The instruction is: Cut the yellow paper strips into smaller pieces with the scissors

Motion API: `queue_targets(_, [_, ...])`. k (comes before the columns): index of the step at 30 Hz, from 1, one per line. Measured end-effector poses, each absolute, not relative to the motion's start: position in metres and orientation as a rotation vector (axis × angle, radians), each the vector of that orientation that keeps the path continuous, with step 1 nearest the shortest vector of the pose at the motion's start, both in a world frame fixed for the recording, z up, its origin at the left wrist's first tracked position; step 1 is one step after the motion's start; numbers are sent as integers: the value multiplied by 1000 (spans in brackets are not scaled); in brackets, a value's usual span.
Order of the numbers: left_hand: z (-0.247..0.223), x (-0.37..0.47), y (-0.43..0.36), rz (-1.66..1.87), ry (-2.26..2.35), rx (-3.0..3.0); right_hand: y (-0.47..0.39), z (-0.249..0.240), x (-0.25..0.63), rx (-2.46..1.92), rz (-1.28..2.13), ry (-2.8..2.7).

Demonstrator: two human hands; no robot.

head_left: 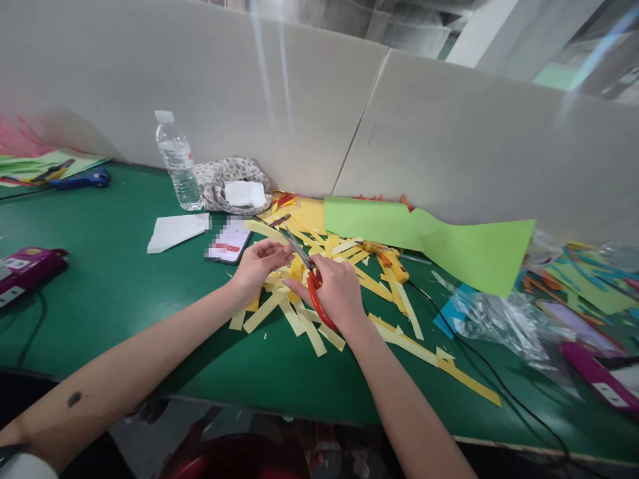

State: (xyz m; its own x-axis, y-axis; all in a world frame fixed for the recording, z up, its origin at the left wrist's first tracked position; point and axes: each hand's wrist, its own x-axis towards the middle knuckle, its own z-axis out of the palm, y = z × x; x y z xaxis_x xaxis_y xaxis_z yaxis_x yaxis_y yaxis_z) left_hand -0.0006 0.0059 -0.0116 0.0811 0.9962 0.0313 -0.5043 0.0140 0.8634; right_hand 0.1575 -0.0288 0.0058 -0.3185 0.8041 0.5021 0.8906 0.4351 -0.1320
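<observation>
My right hand (340, 287) curls round red-handled metal scissors (313, 283). Beside it my left hand (257, 267) pinches almost closed, on what I can't tell, over narrow yellow paper strips (265, 311)!

- Left forearm (164, 359) was bare; it bore a dark, roughly oval mark (74, 399).
- Right forearm (399, 392) was bare.
- Left hand (259, 265) and right hand (340, 289) were ungloved.
- White item (27, 468), dark-edged, showed beside the left arm; type undetermined.
</observation>
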Motion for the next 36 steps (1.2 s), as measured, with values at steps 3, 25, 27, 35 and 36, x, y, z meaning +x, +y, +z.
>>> queue_targets(3, [-9,-1,5,1342,769,823,-30,6,158,-1435,-241,-2191])
queue_targets(25, [-10,-1,5,1115,897,878,-23,9,165,-1408,541,-1532])
queue_targets(27, [-10,0,5,1117,928,936,-19,10,167,-1330,623,-1403])
queue_targets(35, [-6,2,-1,1127,938,1146,-11,7,174,-1264,648,-1277])
queue_targets(36, [-6,3,-1,1124,946,1146,-12,6,174,-1262,646,-1285])
